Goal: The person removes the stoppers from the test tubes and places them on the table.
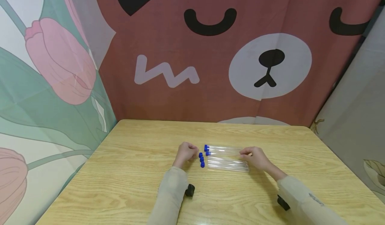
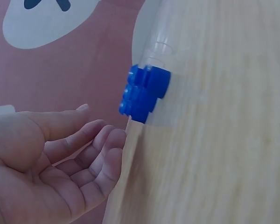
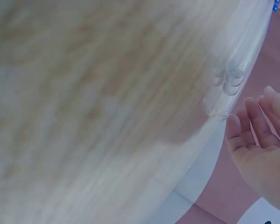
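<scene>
Clear tubes with blue caps (image 1: 223, 148) lie side by side on the wooden table, caps to the left. Just nearer lie several uncapped clear tubes (image 1: 228, 164), their ends also visible in the right wrist view (image 3: 232, 81). Three loose blue caps (image 1: 202, 159) form a short line left of the uncapped tubes. My left hand (image 1: 186, 152) hovers left of these caps, its fingers loosely bent and holding nothing in the left wrist view. At the right ends of the capped tubes is my right hand (image 1: 256, 157), fingertips close to the glassy ends, fingers relaxed and slightly spread.
The wooden table (image 1: 135, 191) reaches to a printed bear curtain (image 1: 162, 101) behind it. A floral curtain (image 1: 60, 61) hangs on the left and a grey one (image 1: 355, 94) on the right. Small black devices (image 1: 190, 190) sit at both sleeves.
</scene>
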Demonstrator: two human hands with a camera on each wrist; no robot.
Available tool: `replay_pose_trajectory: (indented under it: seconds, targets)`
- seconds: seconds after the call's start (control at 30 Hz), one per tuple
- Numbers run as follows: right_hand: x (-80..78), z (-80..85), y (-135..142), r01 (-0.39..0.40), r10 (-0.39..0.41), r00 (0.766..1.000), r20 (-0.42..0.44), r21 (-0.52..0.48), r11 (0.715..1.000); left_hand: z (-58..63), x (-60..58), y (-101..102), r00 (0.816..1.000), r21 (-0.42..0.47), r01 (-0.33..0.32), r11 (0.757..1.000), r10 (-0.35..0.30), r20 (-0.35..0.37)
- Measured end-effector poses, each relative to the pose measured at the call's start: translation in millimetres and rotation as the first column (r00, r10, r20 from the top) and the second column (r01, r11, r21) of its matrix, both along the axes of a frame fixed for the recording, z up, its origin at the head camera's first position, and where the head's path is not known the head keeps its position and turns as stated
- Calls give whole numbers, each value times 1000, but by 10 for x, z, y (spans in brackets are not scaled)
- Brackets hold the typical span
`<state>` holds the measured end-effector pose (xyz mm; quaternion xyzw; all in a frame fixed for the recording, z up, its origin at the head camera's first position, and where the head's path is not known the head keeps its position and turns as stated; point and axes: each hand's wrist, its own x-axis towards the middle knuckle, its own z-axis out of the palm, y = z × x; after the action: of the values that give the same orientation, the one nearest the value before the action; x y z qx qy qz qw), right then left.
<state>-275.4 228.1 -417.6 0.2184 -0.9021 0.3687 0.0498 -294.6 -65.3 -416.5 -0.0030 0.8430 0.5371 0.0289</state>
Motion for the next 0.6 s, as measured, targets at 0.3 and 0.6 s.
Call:
replay_pose_trajectory:
  seconds: [0.3,0.6]
  targets:
    - [-78,39,-94,10,-7,999,-34,78,997,65,-23,33,1000,39,-8,999,7,29]
    - [-145,39,-144,-17,28,997,-72,152,988,89,-85,73,1000,76,5,997,-7,27]
